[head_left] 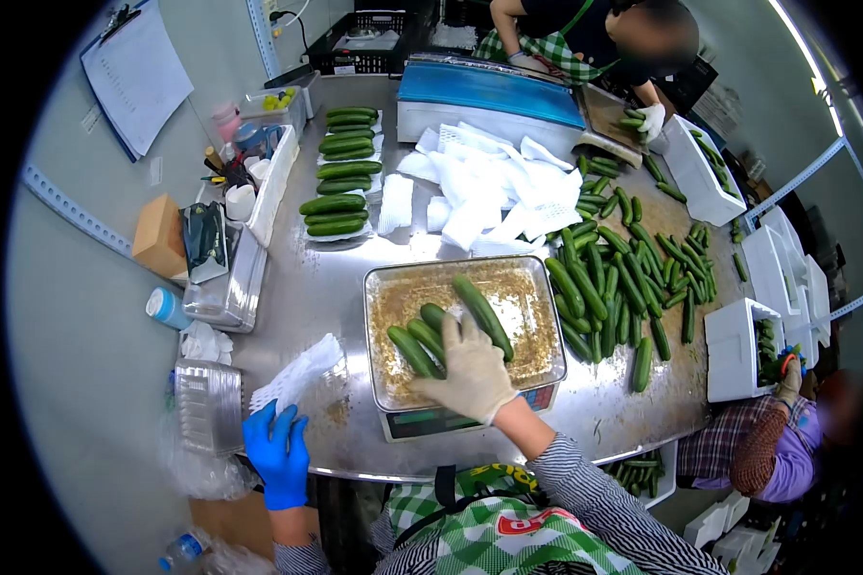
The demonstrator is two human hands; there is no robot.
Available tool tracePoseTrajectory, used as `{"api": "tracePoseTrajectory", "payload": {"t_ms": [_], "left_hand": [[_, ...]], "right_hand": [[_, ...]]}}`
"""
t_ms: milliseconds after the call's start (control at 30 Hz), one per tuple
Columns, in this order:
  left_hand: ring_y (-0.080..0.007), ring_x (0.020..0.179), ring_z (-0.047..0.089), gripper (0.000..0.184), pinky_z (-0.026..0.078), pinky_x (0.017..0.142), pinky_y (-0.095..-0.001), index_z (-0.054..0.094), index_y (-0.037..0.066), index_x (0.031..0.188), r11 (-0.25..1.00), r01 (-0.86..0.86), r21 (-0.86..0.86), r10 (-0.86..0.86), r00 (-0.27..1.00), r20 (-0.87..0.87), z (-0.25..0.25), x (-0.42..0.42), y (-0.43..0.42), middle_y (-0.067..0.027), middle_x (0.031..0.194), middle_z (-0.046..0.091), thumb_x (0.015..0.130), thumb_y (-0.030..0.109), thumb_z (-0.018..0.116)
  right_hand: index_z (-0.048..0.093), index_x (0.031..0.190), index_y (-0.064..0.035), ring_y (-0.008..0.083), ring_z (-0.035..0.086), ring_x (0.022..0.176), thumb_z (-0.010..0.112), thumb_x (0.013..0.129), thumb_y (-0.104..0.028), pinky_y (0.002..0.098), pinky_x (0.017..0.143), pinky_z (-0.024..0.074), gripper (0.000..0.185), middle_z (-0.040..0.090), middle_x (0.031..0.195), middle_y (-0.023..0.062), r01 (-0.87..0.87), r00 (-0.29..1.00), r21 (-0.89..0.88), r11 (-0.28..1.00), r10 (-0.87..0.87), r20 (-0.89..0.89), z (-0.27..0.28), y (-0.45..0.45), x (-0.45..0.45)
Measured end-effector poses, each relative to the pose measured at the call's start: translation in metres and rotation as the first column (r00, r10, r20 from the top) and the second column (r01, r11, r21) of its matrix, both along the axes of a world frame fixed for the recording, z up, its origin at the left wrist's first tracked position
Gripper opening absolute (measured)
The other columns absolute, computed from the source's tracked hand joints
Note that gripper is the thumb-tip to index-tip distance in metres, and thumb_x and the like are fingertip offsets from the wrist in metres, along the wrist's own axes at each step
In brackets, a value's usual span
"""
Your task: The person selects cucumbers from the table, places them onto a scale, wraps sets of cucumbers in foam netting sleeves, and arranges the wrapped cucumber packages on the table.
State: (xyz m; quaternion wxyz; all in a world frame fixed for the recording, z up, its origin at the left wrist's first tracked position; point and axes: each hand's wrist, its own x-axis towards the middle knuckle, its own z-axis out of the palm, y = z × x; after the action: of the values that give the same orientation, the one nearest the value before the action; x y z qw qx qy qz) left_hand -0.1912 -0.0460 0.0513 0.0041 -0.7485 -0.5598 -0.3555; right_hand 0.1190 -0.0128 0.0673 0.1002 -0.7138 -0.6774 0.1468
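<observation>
Several cucumbers (483, 318) lie in a metal tray (532, 369) on a scale (418, 422). Over the tray, my right hand (468, 372), in a pale glove, rests on the cucumbers at the left, its fingers bent around them and partly hiding them. My left hand (279, 452), in a blue glove, is at the table's front left edge with fingers apart and nothing visible in it. Just above its fingertips lies a white foam net sleeve (297, 374). Behind the tray is a heap of white foam nets (489, 187), with pairs of cucumbers (336, 203) on packs at its left.
A large pile of cucumbers (623, 283) spreads right of the tray. White boxes (734, 359) line the right edge, where one co-worker (777, 450) stands; another (585, 38) is at the back. Clear plastic trays (208, 407) are stacked at the left. A blue-topped machine (489, 94) stands behind.
</observation>
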Motion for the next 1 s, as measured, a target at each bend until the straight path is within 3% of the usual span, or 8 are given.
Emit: {"api": "tracePoseTrajectory", "payload": {"t_ms": [300,467,533,567,633,900,967,1000], "left_hand": [[-0.0308,0.092,0.059,0.036,0.048,0.080,-0.0424,0.073,0.011,0.106,0.984,0.171,0.045,-0.156,0.958,-0.242,0.008,0.028,0.009,-0.0117,0.107,0.064,0.072,0.002,0.072],[-0.0270,0.090,0.060,0.047,0.047,0.079,-0.0406,0.070,0.010,0.114,0.967,0.256,-0.006,-0.244,0.915,-0.321,0.015,0.059,0.016,-0.0096,0.104,0.065,0.069,0.000,0.063],[-0.0250,0.089,0.061,0.050,0.047,0.079,-0.0398,0.068,0.009,0.118,0.951,0.301,-0.066,-0.307,0.904,-0.299,0.016,0.077,0.023,-0.0082,0.103,0.066,0.068,0.001,0.063],[-0.0241,0.089,0.061,0.050,0.047,0.079,-0.0395,0.068,0.008,0.119,0.938,0.340,-0.064,-0.343,0.891,-0.297,0.013,0.089,0.029,-0.0076,0.102,0.066,0.069,0.002,0.062],[-0.0222,0.089,0.061,0.050,0.046,0.080,-0.0387,0.066,0.008,0.120,0.908,0.415,-0.058,-0.412,0.860,-0.300,0.002,0.119,0.042,-0.0064,0.100,0.066,0.071,0.004,0.062],[-0.0220,0.102,0.060,0.036,0.045,0.089,-0.0399,0.066,0.011,0.110,0.777,0.599,-0.192,-0.629,0.731,-0.264,-0.058,0.184,0.054,-0.0039,0.114,0.063,0.075,0.008,0.060],[-0.0217,0.104,0.060,0.035,0.045,0.090,-0.0392,0.066,0.011,0.109,0.790,0.576,-0.209,-0.613,0.746,-0.260,-0.050,0.183,0.054,-0.0036,0.113,0.063,0.075,0.008,0.059],[-0.0249,0.103,0.061,0.035,0.046,0.089,-0.0411,0.063,0.009,0.112,0.773,0.601,-0.204,-0.634,0.733,-0.246,-0.053,0.181,0.055,-0.0073,0.112,0.063,0.077,0.010,0.060]], "right_hand": [[0.032,0.144,-0.0024,0.0429,0.056,0.112,0.081,0.066,-0.037,0.0539,0.091,0.0450,0.098,0.048,0.129,0.0257,-0.098,0.987,-0.184,0.978,0.119,0.108,0.016,0.008,0.010],[0.018,0.150,0.0103,0.0441,0.046,0.129,0.079,0.064,-0.023,0.0439,0.110,0.0394,0.110,0.038,0.142,0.0337,-0.039,0.905,-0.072,0.997,0.004,-0.425,0.006,0.000,0.085],[0.022,0.154,0.0006,0.0405,0.050,0.128,0.080,0.064,-0.025,0.0474,0.108,0.0429,0.110,0.042,0.144,0.0286,-0.088,0.130,-0.128,0.988,-0.116,-0.985,-0.035,-0.009,0.129],[0.026,0.154,-0.0030,0.0399,0.052,0.127,0.080,0.063,-0.025,0.0467,0.107,0.0438,0.108,0.044,0.144,0.0262,-0.188,-0.373,-0.178,0.966,-0.237,-0.897,-0.042,-0.010,0.144],[0.033,0.152,-0.0084,0.0399,0.055,0.124,0.080,0.062,-0.025,0.0488,0.104,0.0488,0.104,0.046,0.144,0.0239,-0.240,-0.655,-0.047,0.970,-0.197,-0.729,-0.030,-0.004,0.148],[0.034,0.151,-0.0064,0.0443,0.058,0.114,0.085,0.059,-0.030,0.0462,0.088,0.0574,0.108,0.045,0.142,0.0277,-0.251,-0.823,0.057,0.966,-0.182,-0.539,0.000,0.004,0.128],[0.031,0.152,-0.0049,0.0359,0.054,0.125,0.085,0.061,-0.029,0.0456,0.091,0.0541,0.109,0.041,0.147,0.0228,-0.365,-0.591,0.075,0.928,-0.169,-0.789,-0.011,0.008,0.136],[0.030,0.152,-0.0018,0.0337,0.052,0.126,0.084,0.062,-0.024,0.0449,0.099,0.0493,0.107,0.041,0.148,0.0235,-0.473,-0.176,-0.045,0.880,-0.145,-0.974,0.001,0.010,0.145]]}}
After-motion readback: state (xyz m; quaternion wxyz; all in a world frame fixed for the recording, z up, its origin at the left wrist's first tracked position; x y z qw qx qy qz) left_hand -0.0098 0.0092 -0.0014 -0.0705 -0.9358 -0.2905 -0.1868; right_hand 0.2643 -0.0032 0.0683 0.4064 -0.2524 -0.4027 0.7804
